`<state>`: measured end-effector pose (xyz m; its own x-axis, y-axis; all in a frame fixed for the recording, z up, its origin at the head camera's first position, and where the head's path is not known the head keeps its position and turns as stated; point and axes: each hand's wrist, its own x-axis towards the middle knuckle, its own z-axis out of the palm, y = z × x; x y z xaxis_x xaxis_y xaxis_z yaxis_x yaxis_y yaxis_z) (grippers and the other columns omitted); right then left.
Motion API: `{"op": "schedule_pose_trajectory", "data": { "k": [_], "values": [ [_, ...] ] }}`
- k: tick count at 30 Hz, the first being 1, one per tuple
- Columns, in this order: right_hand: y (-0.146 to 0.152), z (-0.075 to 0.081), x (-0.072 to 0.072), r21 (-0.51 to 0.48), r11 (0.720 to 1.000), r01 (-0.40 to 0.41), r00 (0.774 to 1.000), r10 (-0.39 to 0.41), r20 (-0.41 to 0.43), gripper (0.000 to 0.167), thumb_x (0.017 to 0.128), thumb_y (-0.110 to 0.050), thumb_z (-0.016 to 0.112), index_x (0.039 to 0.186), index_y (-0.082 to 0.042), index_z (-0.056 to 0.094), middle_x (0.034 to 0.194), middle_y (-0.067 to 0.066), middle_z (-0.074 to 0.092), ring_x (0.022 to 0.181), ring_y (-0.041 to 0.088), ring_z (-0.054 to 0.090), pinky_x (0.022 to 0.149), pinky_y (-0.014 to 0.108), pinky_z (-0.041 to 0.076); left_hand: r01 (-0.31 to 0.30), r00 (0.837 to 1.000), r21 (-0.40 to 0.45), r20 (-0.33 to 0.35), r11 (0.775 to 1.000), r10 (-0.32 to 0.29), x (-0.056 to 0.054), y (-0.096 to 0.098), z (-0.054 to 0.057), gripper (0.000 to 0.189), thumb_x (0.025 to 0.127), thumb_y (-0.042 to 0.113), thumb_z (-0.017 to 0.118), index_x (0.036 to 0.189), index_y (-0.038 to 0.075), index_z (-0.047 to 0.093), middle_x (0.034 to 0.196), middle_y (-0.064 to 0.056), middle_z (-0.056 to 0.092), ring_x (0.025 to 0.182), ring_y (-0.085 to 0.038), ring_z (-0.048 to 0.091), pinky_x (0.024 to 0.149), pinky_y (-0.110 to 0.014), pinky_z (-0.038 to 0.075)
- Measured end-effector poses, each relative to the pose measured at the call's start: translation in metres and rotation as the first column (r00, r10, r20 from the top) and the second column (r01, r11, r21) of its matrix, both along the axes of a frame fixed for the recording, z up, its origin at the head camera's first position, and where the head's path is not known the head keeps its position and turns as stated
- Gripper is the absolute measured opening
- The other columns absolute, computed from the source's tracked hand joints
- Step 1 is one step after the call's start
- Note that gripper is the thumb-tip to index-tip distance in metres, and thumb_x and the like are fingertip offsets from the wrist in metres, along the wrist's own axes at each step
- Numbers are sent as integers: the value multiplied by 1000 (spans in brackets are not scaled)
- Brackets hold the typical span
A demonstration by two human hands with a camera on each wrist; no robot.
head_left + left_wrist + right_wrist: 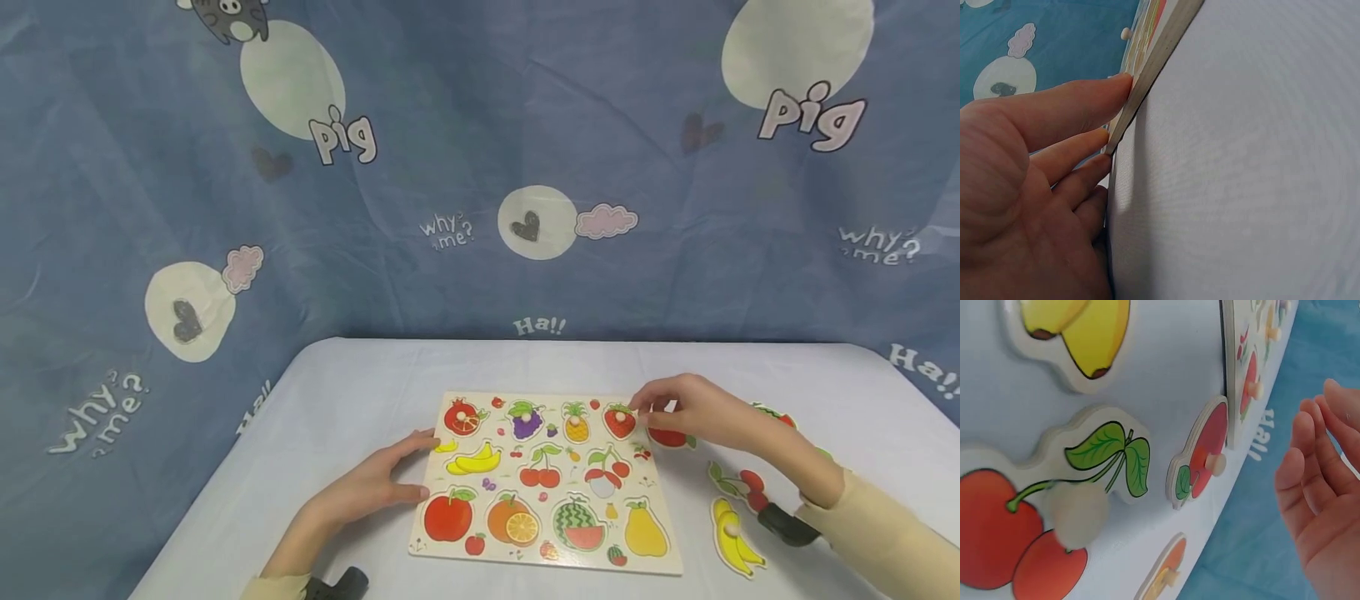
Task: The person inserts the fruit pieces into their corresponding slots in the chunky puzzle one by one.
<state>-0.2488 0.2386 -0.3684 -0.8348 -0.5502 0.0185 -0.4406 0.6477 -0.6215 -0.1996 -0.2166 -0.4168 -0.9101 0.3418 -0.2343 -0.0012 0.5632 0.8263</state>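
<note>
A wooden fruit puzzle board [468,554] lies flat on the table. My left hand [367,487] rests at its left side; in the left wrist view the thumb [1085,109] and fingertips touch the board's edge, fingers fairly straight. At the top right corner my right hand [693,408] hovers beside the knobbed strawberry piece [619,422], which sits in the board. Its bent fingers [1304,434] hold nothing visible. Grapes [525,422] and pineapple [576,427] pieces with knobs also sit in the top row. A loose apple piece [667,437] lies below the right hand.
Right of the board lie a loose banana piece [731,537], a cherry piece [1100,456] and a watermelon piece [783,417], partly hidden by the right arm. An orange-coloured piece [1166,572] lies farther off. A blue printed curtain [480,292] hangs behind the white-covered table [360,375].
</note>
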Motion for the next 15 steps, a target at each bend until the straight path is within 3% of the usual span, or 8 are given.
{"op": "schedule_pose_trajectory", "data": {
  "k": [10, 15],
  "values": [
    [8, 7, 21, -5, 1000, 15, 999, -15, 39, 19, 89, -16, 72, 108, -15, 71, 87, -8, 65, 80, 13, 57, 64, 26, 51, -19, 1000, -14, 3, 1000, 20, 0, -1, -4, 67, 79, 15, 79, 140, 20, 54, 156, -10, 35, 145, -38, 21, 110, -66, 21],
    [14, 8, 33, -3, 1000, 2, 1000, -2, 6, 17, 90, -17, 72, 106, -18, 71, 98, -7, 68, 84, 10, 57, 67, 25, 51, -32, 999, -27, 5, 999, 32, -1, 0, -2, 67, 78, 16, 80, 140, 20, 54, 155, -11, 36, 145, -38, 22, 110, -66, 23]
  ]
}}
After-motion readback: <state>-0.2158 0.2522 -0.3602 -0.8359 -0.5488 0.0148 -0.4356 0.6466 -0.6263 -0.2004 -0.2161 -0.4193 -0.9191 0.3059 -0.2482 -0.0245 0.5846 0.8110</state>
